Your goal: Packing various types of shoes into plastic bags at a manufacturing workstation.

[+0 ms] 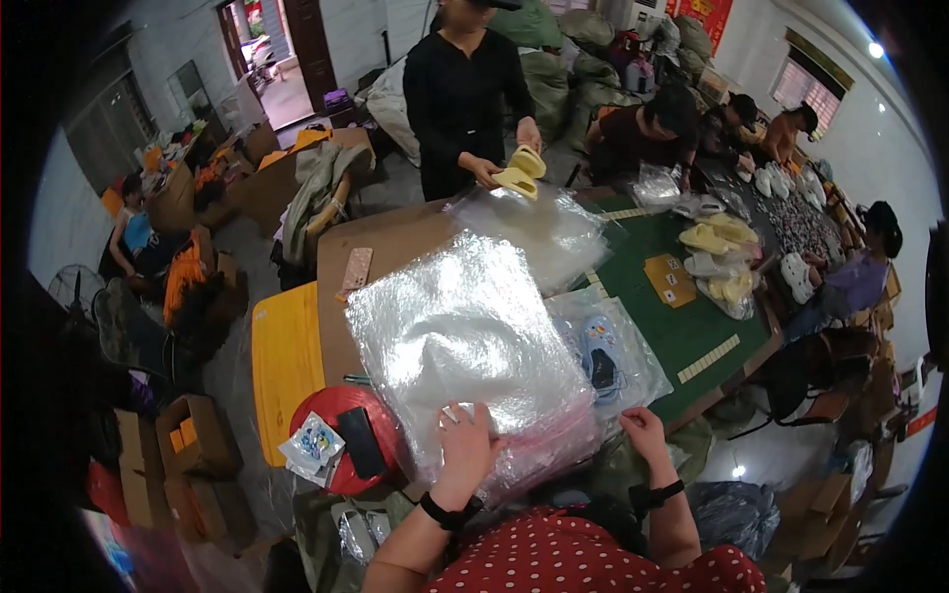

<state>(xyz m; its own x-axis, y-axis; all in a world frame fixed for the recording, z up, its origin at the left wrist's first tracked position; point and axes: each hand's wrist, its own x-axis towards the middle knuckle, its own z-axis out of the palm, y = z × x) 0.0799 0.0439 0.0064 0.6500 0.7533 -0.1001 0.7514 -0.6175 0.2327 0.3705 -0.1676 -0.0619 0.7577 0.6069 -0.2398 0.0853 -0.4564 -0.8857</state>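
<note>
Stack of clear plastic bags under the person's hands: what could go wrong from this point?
1. The stack of clear plastic bags is tall and slick, and its near side overhangs the table edge; with the left hand pressing there, sheets could slide off toward the lap.
2. The right hand sits beside the bagged blue slippers; a sweep could knock them off.
3. The black phone on the red stool looks easy to dislodge.

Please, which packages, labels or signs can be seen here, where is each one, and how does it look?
Stack of clear plastic bags: table centre, under the left hand, shiny, rectangular.
Bagged blue shoes: right of the stack, above the right hand, clear wrap.
Small printed packet: on the red stool, white and blue.
Cardboard boxes: floor at left, brown.
Red wall hanging: top, far wall.
</note>
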